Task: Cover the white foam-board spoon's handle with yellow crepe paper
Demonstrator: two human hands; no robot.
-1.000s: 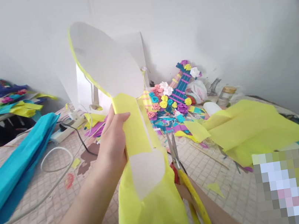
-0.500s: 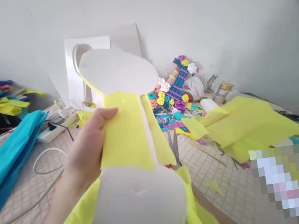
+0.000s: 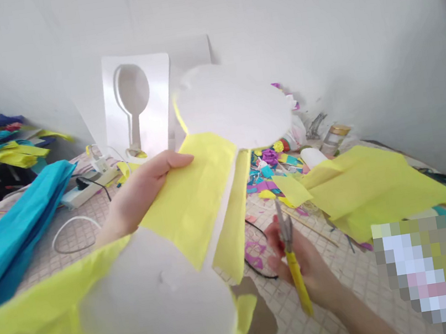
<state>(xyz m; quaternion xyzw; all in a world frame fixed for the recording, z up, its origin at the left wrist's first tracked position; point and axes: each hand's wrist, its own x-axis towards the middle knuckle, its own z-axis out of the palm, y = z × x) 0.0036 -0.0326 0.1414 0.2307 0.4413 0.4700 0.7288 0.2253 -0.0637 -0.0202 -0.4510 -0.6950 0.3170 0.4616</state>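
Observation:
My left hand (image 3: 143, 193) grips a white cutout board (image 3: 155, 305) at its narrow middle, thumb on top. The board has rounded ends, and yellow paper (image 3: 193, 193) covers its waist. A yellow flap hangs loose along the right side of the waist, and more yellow paper spreads beneath the lower end. To the right of the board, my right hand (image 3: 305, 266) is closed round scissors (image 3: 286, 233) with a yellow handle. Their blades point up and away, apart from the paper.
Folded blue paper (image 3: 18, 225) and a power strip (image 3: 90, 189) lie left. A white board with a keyhole-shaped opening (image 3: 160, 98) leans on the wall. Right are yellow sheets (image 3: 368, 184), a jar (image 3: 334, 139) and a thin stick (image 3: 314, 229). Colourful paper pieces (image 3: 269, 157) lie behind.
The board has tilted, its upper end shifting right and its lower end left. My right hand with the scissors has come out from behind it to the right.

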